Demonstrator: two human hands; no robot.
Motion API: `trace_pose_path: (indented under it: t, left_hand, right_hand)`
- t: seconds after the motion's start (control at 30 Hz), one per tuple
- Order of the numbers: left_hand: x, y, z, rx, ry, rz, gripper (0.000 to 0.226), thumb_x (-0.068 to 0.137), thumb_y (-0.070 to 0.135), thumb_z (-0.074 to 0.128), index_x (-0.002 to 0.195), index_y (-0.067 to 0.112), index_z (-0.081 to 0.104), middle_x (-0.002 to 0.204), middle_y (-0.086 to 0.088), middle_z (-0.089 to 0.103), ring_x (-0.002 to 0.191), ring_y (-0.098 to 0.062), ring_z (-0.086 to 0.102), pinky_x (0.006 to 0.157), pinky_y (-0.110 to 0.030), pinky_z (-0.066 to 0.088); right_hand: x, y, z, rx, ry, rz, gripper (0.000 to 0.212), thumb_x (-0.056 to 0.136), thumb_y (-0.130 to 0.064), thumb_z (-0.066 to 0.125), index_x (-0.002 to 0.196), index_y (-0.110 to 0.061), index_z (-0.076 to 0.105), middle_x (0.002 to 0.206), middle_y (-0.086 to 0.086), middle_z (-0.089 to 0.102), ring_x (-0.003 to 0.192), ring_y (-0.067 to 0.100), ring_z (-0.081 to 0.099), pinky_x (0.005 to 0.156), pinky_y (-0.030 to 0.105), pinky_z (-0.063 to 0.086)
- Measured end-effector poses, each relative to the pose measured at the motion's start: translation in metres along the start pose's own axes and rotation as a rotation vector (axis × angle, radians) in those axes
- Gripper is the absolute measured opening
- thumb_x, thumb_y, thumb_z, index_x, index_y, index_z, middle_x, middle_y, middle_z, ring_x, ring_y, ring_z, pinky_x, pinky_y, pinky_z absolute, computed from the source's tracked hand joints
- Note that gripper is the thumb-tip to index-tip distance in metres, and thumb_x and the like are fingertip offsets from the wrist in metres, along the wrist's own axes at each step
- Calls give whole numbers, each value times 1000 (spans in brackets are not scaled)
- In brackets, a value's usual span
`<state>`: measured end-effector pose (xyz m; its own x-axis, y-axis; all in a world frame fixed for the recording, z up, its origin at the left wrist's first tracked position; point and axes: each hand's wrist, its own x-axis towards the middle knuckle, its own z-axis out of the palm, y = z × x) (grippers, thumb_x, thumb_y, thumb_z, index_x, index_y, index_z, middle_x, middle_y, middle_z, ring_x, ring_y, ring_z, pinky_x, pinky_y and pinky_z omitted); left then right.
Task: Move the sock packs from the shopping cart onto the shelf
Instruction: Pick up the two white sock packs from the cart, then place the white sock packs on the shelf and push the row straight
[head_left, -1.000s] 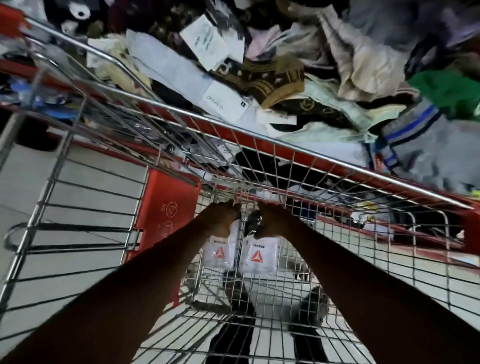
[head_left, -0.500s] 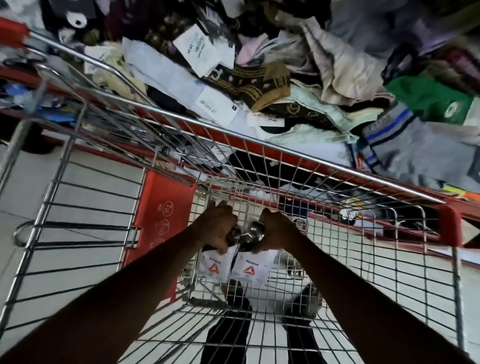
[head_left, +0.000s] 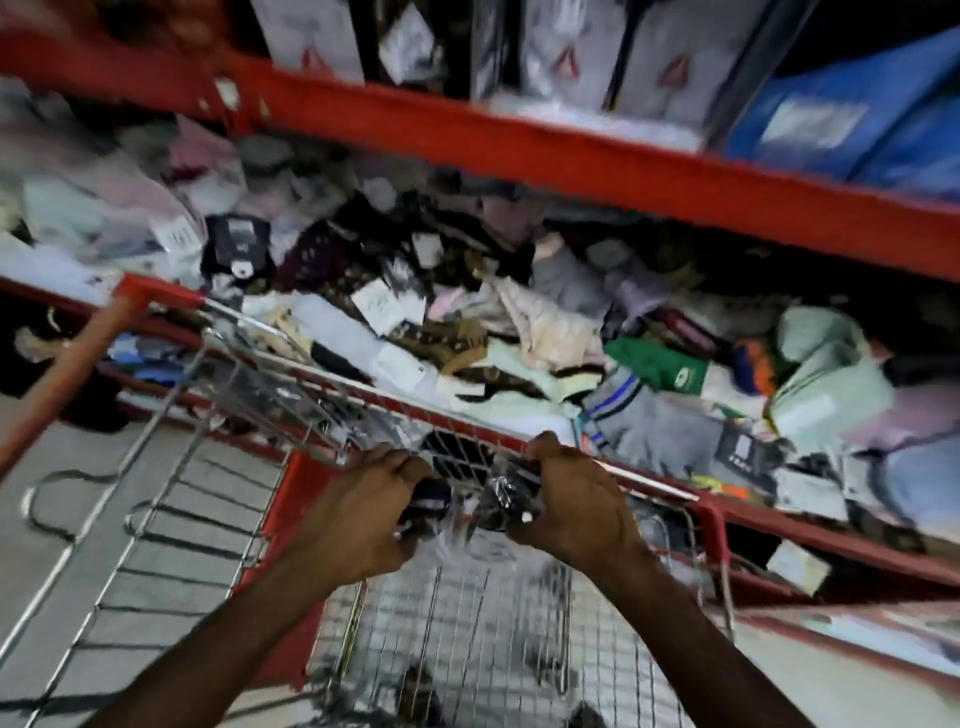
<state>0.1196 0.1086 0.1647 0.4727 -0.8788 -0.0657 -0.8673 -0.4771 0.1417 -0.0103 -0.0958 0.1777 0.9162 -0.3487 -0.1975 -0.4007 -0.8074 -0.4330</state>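
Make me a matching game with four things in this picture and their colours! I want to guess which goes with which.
Things:
1. shelf beam
2. folded cloth by the grey socks
3. box on the top shelf
4. cart basket wires

Colours:
A. blue
B. silver
C. red
D. green

Right pairs: 1-C, 2-D, 3-A, 4-B

The left hand and right hand each hold a sock pack above the cart, but the packs are too blurry to give a colour.
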Motion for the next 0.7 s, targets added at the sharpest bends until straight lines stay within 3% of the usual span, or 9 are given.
trace_pose_path:
  t: [0.17, 0.4, 0.7]
  left_hand:
    - [7, 25, -120, 127, 147, -7, 65, 64, 46, 63, 123, 21, 59, 107, 2, 68, 102, -23, 61, 84, -36, 55]
    - [31, 51, -249, 177, 342, -23, 74, 64, 46, 68, 133, 26, 52, 114, 5, 64, 110, -21, 56, 87, -35, 53]
    - [75, 67, -356, 174, 536, 65, 72, 65, 39, 73, 132, 24, 52, 121, 2, 63, 114, -22, 54, 94, -33, 48]
  right_hand:
    - [-15, -30, -122, -76, 162, -81, 68, 61, -40, 87, 116, -20, 51, 106, 4, 70, 98, 27, 66, 70, 31, 47]
    - [-31, -64, -252, -123, 399, -144, 73, 55, -40, 88, 118, -25, 55, 104, 1, 72, 97, 25, 67, 73, 33, 53]
    - [-25, -87, -356, -143, 600, -164, 83, 55, -40, 92, 125, -21, 53, 118, 5, 69, 107, 28, 64, 84, 40, 55]
